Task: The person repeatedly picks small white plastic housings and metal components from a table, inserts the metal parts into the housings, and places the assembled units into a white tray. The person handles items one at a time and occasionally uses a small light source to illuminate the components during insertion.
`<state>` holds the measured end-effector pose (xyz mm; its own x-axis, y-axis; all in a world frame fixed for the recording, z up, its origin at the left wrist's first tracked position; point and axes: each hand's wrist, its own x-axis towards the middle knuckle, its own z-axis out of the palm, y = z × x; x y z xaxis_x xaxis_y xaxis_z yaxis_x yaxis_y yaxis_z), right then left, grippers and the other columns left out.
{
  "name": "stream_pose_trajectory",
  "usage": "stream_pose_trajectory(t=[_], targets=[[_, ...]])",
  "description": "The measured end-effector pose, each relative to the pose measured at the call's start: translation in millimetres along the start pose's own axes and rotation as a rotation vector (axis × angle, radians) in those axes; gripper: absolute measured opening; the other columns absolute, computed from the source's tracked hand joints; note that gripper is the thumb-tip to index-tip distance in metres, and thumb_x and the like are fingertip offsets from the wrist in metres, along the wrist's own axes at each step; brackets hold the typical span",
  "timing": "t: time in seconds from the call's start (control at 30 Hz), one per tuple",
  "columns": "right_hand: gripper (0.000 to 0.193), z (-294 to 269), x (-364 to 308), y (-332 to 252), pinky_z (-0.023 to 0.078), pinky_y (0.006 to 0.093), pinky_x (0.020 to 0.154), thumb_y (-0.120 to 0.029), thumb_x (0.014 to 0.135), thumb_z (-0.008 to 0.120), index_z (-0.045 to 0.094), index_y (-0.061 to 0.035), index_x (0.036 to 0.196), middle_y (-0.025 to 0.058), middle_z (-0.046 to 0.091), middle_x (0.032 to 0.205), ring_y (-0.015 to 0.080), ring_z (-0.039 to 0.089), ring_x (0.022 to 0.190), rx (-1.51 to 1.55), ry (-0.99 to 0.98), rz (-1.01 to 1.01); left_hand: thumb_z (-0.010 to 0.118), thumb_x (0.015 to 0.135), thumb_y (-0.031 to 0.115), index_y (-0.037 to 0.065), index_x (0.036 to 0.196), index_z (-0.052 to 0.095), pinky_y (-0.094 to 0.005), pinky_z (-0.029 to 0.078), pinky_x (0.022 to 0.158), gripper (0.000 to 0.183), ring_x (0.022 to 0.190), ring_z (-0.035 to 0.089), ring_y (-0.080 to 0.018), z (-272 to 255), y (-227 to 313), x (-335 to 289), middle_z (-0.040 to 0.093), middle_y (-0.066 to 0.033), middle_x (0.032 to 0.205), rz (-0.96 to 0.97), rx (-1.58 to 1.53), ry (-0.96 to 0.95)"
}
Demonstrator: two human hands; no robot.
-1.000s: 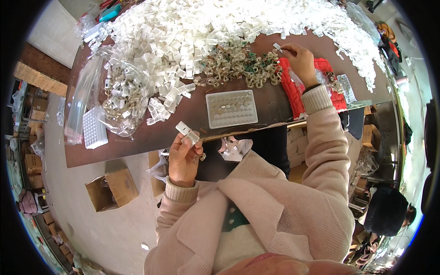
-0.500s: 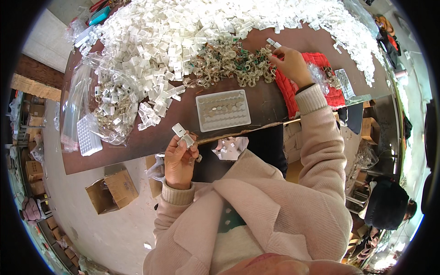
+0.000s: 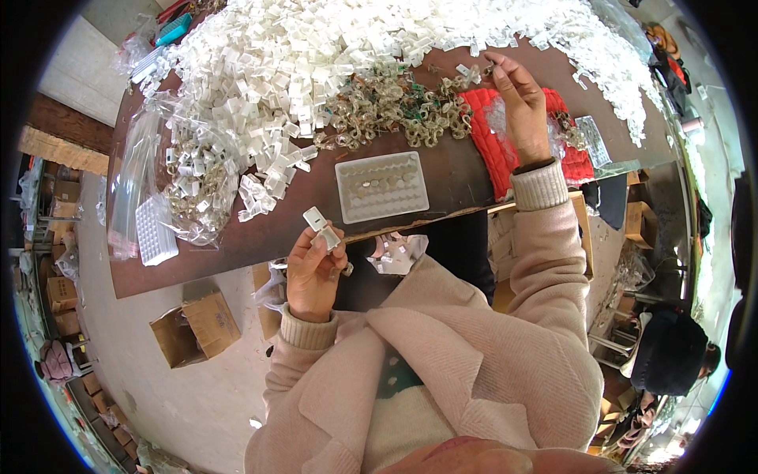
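Observation:
My left hand [image 3: 311,278] is closed around a small white plastic casing [image 3: 317,220] with a second pale piece beside it, just in front of the table's near edge. A small clear-and-metal bit pokes out below those fingers. Over the red cloth [image 3: 491,158] my right hand [image 3: 523,110] reaches away from me. Thumb and forefinger pinch together at a tiny dark thing, too small to name. A loose white casing [image 3: 469,73] lies left of those fingertips, by a heap of clear plastic parts with wires [image 3: 395,110].
A huge pile of white casings [image 3: 260,63] spreads over the brown table [image 3: 458,178]. A white tray [image 3: 383,212] holding a row of small round pieces lies near the front edge. Clear bags of parts [image 3: 201,186] are at left. A cardboard box [image 3: 209,325] stands on the floor.
My right hand has moved right and slightly farther away, off the loose white casing at the heap's edge. My left hand keeps its casing and has barely shifted.

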<state>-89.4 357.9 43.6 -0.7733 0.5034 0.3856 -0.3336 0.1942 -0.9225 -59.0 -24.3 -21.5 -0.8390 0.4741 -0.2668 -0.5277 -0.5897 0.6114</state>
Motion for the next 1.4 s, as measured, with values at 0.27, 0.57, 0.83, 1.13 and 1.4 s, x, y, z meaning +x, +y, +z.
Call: stream_pose_trajectory(t=[0.27, 0.57, 0.83, 1.13, 1.4], targets=[[0.029, 49.3, -85.8, -37.8, 0.049, 0.0317, 0.093, -0.002, 0.092, 0.069, 0.065, 0.0013, 0.121, 0.0043, 0.068, 0.102, 0.0154, 0.063, 0.094, 0.121, -0.224, -0.022, 0.067, 0.093, 0.011, -0.001, 0.116, 0.062, -0.0245, 0.048, 0.062, 0.026, 0.073, 0.058, -0.0129, 27.3, 2.9, -8.0, 0.066, -0.0094, 0.098, 0.039, 0.056, -0.058], [0.034, 100.4, -146.2, -61.3, 0.043, 0.0425, 0.095, -0.007, 0.074, 0.081, 0.061, -0.0076, 0.100, 0.0032, 0.067, 0.091, 0.0192, 0.064, 0.079, -0.531, -0.611, -0.621, 0.068, 0.088, -0.009, -0.002, 0.105, 0.058, -0.0239, 0.054, 0.067, 0.022, 0.078, 0.064, -0.0114, 44.3, 5.0, -15.2, 0.070, -0.0165, 0.104, 0.169, 0.222, -0.064], [0.027, 112.0, -158.8, -61.1, 0.043, 0.0450, 0.097, -0.006, 0.077, 0.078, 0.064, -0.0074, 0.100, 0.0026, 0.068, 0.091, 0.0195, 0.065, 0.080, -0.477, -0.543, -0.607, 0.066, 0.085, -0.011, 0.000, 0.101, 0.058, -0.0217, 0.048, 0.058, 0.021, 0.068, 0.059, -0.0092, 38.7, -2.0, -18.4, 0.069, -0.0118, 0.096, 0.294, 0.241, 0.017], [0.026, 114.1, -172.8, -53.8, 0.047, 0.0424, 0.093, -0.003, 0.078, 0.077, 0.067, -0.0052, 0.101, 0.0040, 0.071, 0.090, 0.0214, 0.067, 0.078, -0.355, -0.481, -0.501, 0.065, 0.086, -0.008, 0.005, 0.100, 0.057, -0.0226, 0.040, 0.052, 0.020, 0.061, 0.051, -0.0090, 39.1, -14.7, -24.1, 0.068, -0.0116, 0.094, 0.383, 0.212, 0.066], [0.028, 119.4, -176.8, -59.4, 0.051, 0.0427, 0.090, 0.000, 0.074, 0.083, 0.069, -0.0018, 0.098, 0.0075, 0.072, 0.088, 0.0226, 0.068, 0.076, -0.312, -0.397, -0.494, 0.067, 0.088, -0.003, 0.005, 0.101, 0.060, -0.0215, 0.040, 0.052, 0.017, 0.063, 0.053, -0.0086, 38.6, -16.0, -24.9, 0.069, -0.0127, 0.096, 0.401, 0.087, 0.016]])
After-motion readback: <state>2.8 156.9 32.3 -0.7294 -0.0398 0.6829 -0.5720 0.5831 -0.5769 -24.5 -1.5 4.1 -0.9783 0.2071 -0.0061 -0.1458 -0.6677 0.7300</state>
